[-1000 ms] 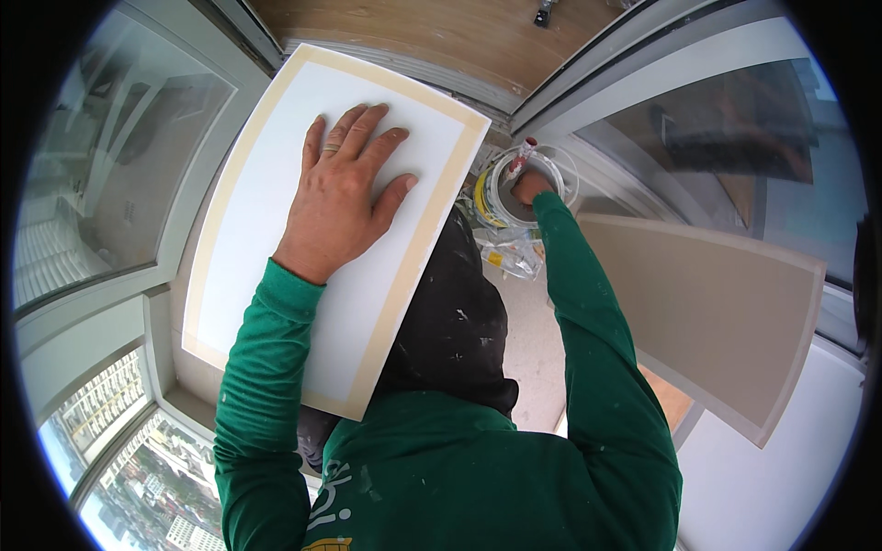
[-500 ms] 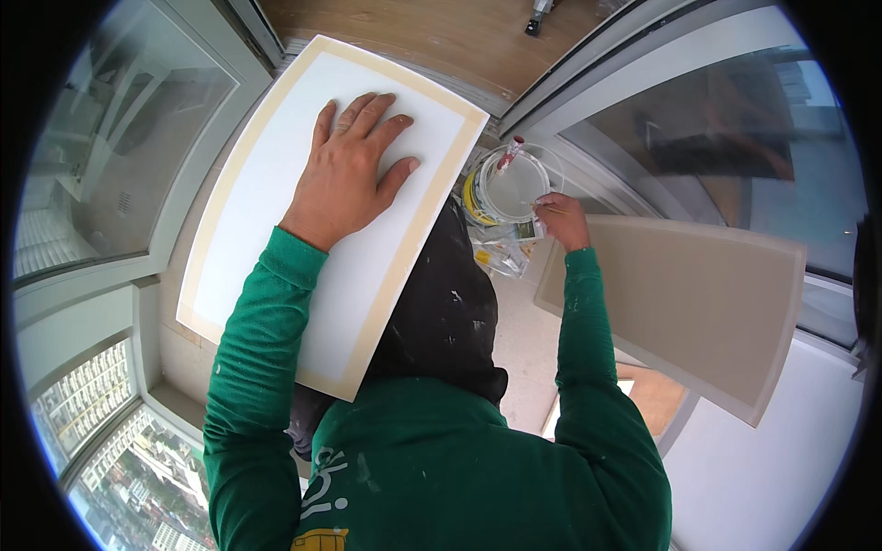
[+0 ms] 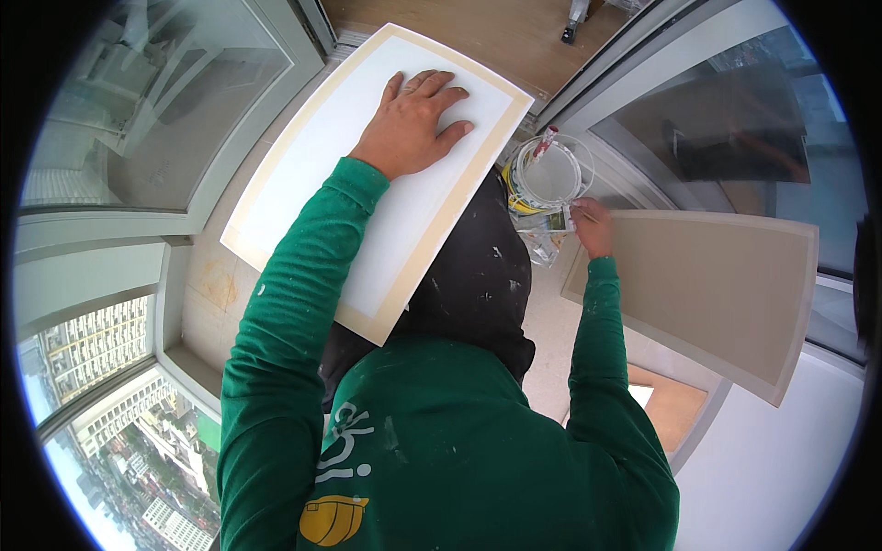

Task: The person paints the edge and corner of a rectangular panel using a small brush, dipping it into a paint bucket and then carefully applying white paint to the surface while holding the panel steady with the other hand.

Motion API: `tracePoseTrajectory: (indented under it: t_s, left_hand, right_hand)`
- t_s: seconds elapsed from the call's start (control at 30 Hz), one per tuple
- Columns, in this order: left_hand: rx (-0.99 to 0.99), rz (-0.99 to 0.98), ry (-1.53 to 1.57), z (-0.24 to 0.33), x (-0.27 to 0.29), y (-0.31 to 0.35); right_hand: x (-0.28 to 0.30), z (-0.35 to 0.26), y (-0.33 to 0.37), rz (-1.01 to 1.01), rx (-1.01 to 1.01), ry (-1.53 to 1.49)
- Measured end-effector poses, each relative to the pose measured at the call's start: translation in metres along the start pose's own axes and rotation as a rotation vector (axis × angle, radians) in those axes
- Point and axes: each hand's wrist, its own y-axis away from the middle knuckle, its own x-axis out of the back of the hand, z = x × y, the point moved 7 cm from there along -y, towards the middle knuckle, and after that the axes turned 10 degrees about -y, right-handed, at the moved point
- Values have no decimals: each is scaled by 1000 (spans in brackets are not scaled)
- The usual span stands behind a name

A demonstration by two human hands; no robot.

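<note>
My left hand [image 3: 413,124] lies flat with fingers spread on a white panel [image 3: 386,216] bordered in beige tape-like strips, which rests slanted across my lap. Off to the right, my right hand [image 3: 593,227] is closed in a pinch on a thin paintbrush [image 3: 589,215], just beside the near rim of a paint bucket [image 3: 521,195]. The brush's tip is hard to make out. Inside the bucket is pale paint, and a red-handled brush [image 3: 546,140] leans at its far edge.
A larger grey-beige panel [image 3: 703,275] with a lighter border lies to the right of my right forearm. Clear plastic packaging [image 3: 544,246] sits below the bucket. Glass door frames [image 3: 197,197] stand on both sides, and a wooden floor [image 3: 441,32] spreads beyond the sill.
The view has shifted, so the scene sits farther right. My right hand has drawn slightly back toward me from the bucket's rim. My left hand stays flat on the white panel.
</note>
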Motion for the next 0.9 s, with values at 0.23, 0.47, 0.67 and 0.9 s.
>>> tracePoseTrajectory:
  t_s: [0.23,0.47,0.67,0.9]
  left_hand:
    - [5,-21,2,-1,-6,2]
    - [1,-35,49,-2,-13,-1]
    - [2,-45,51,-5,-15,1]
    - [-18,-42,89,-3,-16,-2]
  right_hand:
    - [4,1,7,48,144,223]
    - [14,-1,25,103,182,75]
    - [21,-75,88,118,138,-591]
    - [-37,-184,172,-117,423,-774]
